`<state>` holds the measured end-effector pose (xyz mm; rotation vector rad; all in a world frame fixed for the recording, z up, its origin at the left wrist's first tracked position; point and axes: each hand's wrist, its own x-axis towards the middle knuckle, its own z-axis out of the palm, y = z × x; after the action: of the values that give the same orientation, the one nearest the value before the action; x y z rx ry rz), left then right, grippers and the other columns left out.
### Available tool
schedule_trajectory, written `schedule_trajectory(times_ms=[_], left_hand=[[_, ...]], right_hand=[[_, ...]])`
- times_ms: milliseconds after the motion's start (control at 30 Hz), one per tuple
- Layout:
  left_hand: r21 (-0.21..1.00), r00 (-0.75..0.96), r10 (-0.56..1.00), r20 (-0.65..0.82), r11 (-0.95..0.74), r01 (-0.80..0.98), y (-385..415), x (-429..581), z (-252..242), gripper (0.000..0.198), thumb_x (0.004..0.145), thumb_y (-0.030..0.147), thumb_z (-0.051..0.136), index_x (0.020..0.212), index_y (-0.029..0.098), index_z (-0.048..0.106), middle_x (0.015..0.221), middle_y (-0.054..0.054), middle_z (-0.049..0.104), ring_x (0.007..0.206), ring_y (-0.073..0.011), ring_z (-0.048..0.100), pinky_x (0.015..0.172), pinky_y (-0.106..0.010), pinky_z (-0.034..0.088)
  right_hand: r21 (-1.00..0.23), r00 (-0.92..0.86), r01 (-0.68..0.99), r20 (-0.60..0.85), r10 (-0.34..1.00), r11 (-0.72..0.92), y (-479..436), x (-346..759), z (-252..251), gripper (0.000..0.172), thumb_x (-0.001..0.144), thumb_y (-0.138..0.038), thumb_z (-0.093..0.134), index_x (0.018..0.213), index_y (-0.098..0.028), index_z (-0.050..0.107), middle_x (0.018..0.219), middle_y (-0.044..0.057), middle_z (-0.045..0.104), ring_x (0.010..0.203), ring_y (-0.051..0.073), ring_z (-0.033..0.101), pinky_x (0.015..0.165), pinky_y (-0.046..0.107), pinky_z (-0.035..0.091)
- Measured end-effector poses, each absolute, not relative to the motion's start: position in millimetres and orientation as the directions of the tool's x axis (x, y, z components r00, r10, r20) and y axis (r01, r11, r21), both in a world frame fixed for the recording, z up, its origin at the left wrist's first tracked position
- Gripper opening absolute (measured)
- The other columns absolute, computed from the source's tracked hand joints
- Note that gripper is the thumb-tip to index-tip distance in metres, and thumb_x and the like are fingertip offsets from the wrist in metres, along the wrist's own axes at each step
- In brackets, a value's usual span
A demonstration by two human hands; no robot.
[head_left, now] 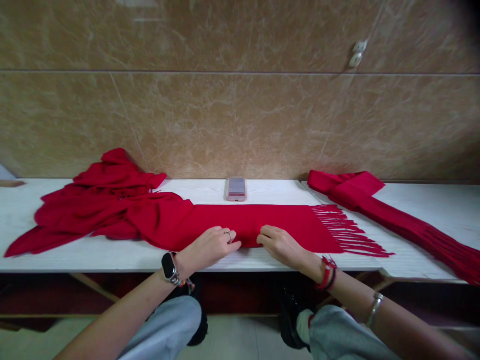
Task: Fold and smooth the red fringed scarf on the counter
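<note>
A red scarf [285,220] lies flattened across the white table, its fringe spread out to the right. Toward the left it runs into a loose, crumpled heap of red fabric [86,215]; whether that is all one piece I cannot tell. My left hand [213,245], with a ring on it, is closed on the scarf's near edge around the middle. A little to the right, my right hand [279,243] pinches the same edge. Between the hands, a short stretch of that edge shows. The fingertips are partly hidden.
A phone [236,189] lies behind the scarf, close to the tiled wall [232,125]. Another red scarf [375,205], folded into a narrow strip, angles across the white table [123,257] on the right. The table's front edge is just before my knees.
</note>
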<state>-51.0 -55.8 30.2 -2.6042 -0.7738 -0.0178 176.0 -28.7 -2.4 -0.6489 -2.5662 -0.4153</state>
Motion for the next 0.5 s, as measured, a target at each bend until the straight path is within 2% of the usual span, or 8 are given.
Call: schedule_trajectory(times_ms=[100,233,367,500], left_hand=[[-0.348,0.830,0.550,0.092,-0.763,0.545,-55.7,-53.4,32.3,0.027,0.088,0.011,0.043,0.109,0.023,0.056,0.085,-0.003,0.053,0.076,-0.0155,0.050,0.066,-0.026,0.037],[-0.252,0.799,0.599,0.039,-0.768,0.588,-60.1,-51.4,37.8,0.041,0.083,0.006,0.045,0.116,0.029,0.051,0.092,-0.003,0.052,0.078,-0.0141,0.051,0.068,-0.025,0.039],[-0.150,0.783,0.619,0.056,-0.770,0.620,-66.6,-37.2,36.3,0.024,0.082,0.013,0.047,0.103,0.019,0.057,0.098,-0.004,0.052,0.086,-0.0163,0.050,0.077,-0.027,0.041],[-0.151,0.734,0.671,0.104,-0.719,0.678,-71.3,-20.0,30.3,0.022,0.087,0.021,0.042,0.103,0.020,0.056,0.095,-0.005,0.051,0.083,-0.0177,0.050,0.072,-0.029,0.043]], right_hand=[[0.106,-0.820,0.459,0.432,0.375,0.882,-27.0,182.6,0.4,0.028,0.089,-0.013,0.036,0.076,-0.016,0.061,0.074,0.005,0.056,0.066,0.014,0.047,0.062,0.025,0.039],[-0.075,-0.822,0.414,0.397,0.408,0.907,-27.7,192.7,1.0,0.026,0.086,-0.012,0.039,0.086,-0.017,0.065,0.086,0.006,0.060,0.077,0.014,0.054,0.071,0.025,0.044],[-0.169,-0.801,0.412,0.400,0.445,0.895,-32.2,195.9,2.4,0.028,0.082,-0.010,0.041,0.090,-0.017,0.067,0.089,0.008,0.061,0.081,0.015,0.056,0.074,0.027,0.047],[-0.182,-0.790,0.436,0.391,0.472,0.881,-36.0,193.6,7.6,0.025,0.082,-0.014,0.044,0.092,-0.016,0.067,0.089,0.009,0.062,0.083,0.017,0.057,0.076,0.031,0.047]])
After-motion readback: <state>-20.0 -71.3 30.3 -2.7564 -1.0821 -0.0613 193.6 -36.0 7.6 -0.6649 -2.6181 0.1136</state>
